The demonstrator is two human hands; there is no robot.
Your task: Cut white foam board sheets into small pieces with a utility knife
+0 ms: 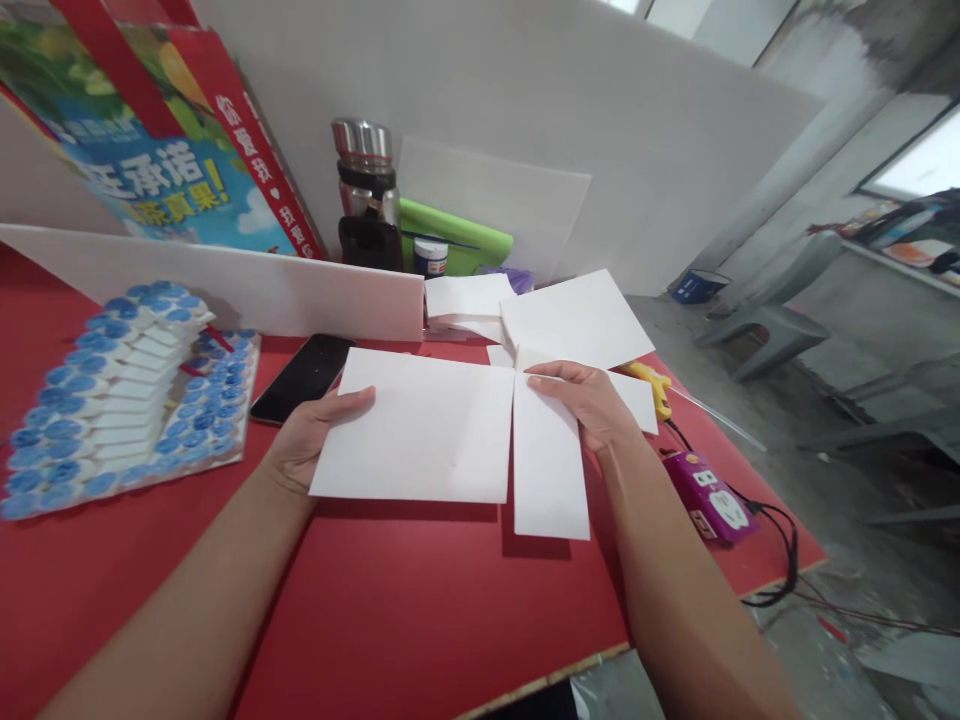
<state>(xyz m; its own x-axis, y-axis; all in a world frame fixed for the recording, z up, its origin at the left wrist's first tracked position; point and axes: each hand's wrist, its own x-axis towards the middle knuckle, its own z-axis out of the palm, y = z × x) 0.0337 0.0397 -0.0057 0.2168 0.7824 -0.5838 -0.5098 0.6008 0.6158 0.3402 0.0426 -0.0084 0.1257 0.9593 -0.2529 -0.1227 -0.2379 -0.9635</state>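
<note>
My left hand (319, 430) grips the left edge of a wide white foam board (420, 430), thumb on top and fingers beneath. In my right hand (581, 395) is a narrower white strip of board (551, 470), pinched near its top with the thumb on its face. The two pieces are side by side above the red table, their facing edges almost meeting, with a thin gap at the lower end. More loose white boards (577, 320) lie just beyond my right hand. The fingers under both pieces are mostly hidden.
A blue-and-white staircase-like craft piece (127, 400) and a black phone (304, 378) lie left on the red table (420, 620). A thermos (367, 190) stands behind. On the right are a yellow glue gun (652, 388), a purple power socket box (709, 497) with cables, and a grey chair (772, 310).
</note>
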